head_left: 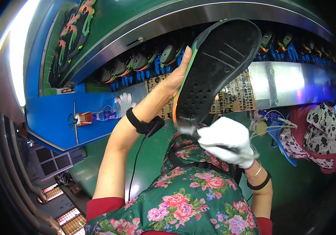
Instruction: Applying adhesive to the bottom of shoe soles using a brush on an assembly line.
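My left hand (179, 77), bare, grips the side of a shoe upper (224, 49) and holds it up, tilted. Its black underside faces me, with small holes at the near end and straight grooves at the far end. Green and orange trim shows along its left edge. In a white glove, my right hand (226, 141) is closed on what looks like a small brush (186, 129), smeared by motion. The brush's pale tip is at the near end of the underside. My left fingers are hidden behind the shoe upper; only the thumb shows on its edge.
Behind runs a metal-edged conveyor (136, 39) with several similar shoe uppers (140, 62) on blue supports. A cardboard-covered ledge (236, 98) lies below. On the blue table (54, 117) are a white glove (125, 101) and a plastic bottle (107, 114). Another person (320, 133) sits at right.
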`<state>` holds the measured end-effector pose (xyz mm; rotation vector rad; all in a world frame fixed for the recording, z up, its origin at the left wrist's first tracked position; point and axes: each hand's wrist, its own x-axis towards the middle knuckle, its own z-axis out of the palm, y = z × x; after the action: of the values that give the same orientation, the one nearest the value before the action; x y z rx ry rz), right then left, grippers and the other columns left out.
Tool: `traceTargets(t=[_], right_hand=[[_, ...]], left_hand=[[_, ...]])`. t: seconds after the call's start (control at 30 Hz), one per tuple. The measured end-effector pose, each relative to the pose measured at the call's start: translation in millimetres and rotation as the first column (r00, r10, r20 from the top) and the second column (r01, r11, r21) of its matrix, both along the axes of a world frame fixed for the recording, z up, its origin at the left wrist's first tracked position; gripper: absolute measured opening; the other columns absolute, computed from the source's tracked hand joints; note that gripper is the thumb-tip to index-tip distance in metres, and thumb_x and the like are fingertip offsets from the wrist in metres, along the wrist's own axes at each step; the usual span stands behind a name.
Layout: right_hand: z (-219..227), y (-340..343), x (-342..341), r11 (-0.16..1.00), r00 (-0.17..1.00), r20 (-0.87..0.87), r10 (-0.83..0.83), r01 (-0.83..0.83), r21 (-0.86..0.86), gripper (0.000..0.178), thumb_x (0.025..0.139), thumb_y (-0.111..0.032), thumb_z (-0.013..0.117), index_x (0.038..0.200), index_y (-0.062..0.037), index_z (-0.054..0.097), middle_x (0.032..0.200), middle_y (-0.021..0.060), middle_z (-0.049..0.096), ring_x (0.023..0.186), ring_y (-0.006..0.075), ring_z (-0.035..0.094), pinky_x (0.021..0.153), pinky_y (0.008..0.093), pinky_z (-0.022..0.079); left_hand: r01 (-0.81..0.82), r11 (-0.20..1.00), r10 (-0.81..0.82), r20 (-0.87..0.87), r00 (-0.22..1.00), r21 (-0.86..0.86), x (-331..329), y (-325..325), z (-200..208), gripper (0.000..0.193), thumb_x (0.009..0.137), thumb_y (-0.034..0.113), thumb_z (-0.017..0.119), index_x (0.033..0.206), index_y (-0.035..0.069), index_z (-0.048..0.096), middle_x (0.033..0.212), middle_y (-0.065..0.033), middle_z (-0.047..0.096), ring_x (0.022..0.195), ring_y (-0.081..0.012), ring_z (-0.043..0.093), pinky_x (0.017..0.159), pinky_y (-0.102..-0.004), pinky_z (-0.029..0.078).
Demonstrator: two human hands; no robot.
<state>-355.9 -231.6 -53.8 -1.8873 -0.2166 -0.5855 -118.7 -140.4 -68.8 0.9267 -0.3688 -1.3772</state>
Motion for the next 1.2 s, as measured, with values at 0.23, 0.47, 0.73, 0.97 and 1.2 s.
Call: traceTargets(t=[0.23, 0.47, 0.73, 0.97, 1.2], right_hand=[[-7.8, -10.3, 13.5, 0.978, 0.993, 0.098, 0.068, -0.047, -0.201, 0.032, 0.079, -0.007, 0.082, 0.110, -0.0144, 0.079, 0.106, 0.0066, 0.078, 0.088, 0.0268, 0.072, 0.077, 0.0381, 0.058], [13.2, -28.4, 18.1, 0.998, 0.997, -0.054, 0.046, -0.048, -0.040, 0.017, 0.080, -0.010, 0.086, 0.096, -0.0122, 0.082, 0.098, 0.0060, 0.079, 0.086, 0.0239, 0.074, 0.077, 0.0352, 0.058], [14.6, -34.6, 6.6, 0.831, 0.958, -0.211, -0.196, 0.276, 0.483, 0.023, 0.083, -0.003, 0.083, 0.106, -0.0011, 0.079, 0.101, 0.0104, 0.078, 0.090, 0.0194, 0.074, 0.082, 0.0331, 0.059], [31.2, -41.7, 0.9, 0.950, 0.947, 0.088, -0.310, 0.312, -0.004, 0.021, 0.082, -0.006, 0.080, 0.104, -0.0071, 0.078, 0.102, 0.0119, 0.077, 0.090, 0.0296, 0.073, 0.083, 0.0408, 0.057], [39.6, -8.7, -16.2, 0.912, 0.908, 0.132, -0.398, 0.407, -0.050, 0.029, 0.077, 0.000, 0.084, 0.105, -0.0049, 0.079, 0.101, 0.0121, 0.078, 0.083, 0.0268, 0.072, 0.072, 0.0360, 0.057]], left_hand=[[0.060, 0.969, -0.068, 0.027, 0.997, 0.238, 6.0, -2.7, 1.4, 0.091, 0.096, 0.078, 0.041, 0.150, 0.006, 0.053, 0.138, -0.0156, 0.065, 0.117, -0.0223, 0.070, 0.093, -0.0373, 0.063], [0.180, 0.906, -0.191, -0.009, 0.982, 0.382, -2.0, -4.6, 3.8, 0.087, 0.098, 0.078, 0.042, 0.142, 0.005, 0.061, 0.121, -0.0114, 0.073, 0.102, -0.0162, 0.074, 0.080, -0.0307, 0.064], [-0.141, 0.939, 0.286, -0.482, 0.828, 0.314, -30.2, 31.6, -19.6, 0.072, 0.108, 0.061, 0.038, 0.151, 0.005, 0.051, 0.142, -0.0150, 0.063, 0.116, -0.0301, 0.070, 0.095, -0.0476, 0.062], [-0.087, 0.971, 0.140, -0.230, 0.963, 0.224, -59.4, 55.4, -35.2, 0.048, 0.109, 0.033, 0.050, 0.146, 0.002, 0.055, 0.145, -0.0178, 0.061, 0.130, -0.0332, 0.061, 0.112, -0.0538, 0.049], [-0.382, 0.912, 0.402, -0.508, 0.762, 0.150, -63.2, 91.8, -64.9, 0.065, 0.106, 0.051, 0.051, 0.146, 0.001, 0.051, 0.146, -0.0227, 0.057, 0.130, -0.0378, 0.060, 0.107, -0.0592, 0.053]])
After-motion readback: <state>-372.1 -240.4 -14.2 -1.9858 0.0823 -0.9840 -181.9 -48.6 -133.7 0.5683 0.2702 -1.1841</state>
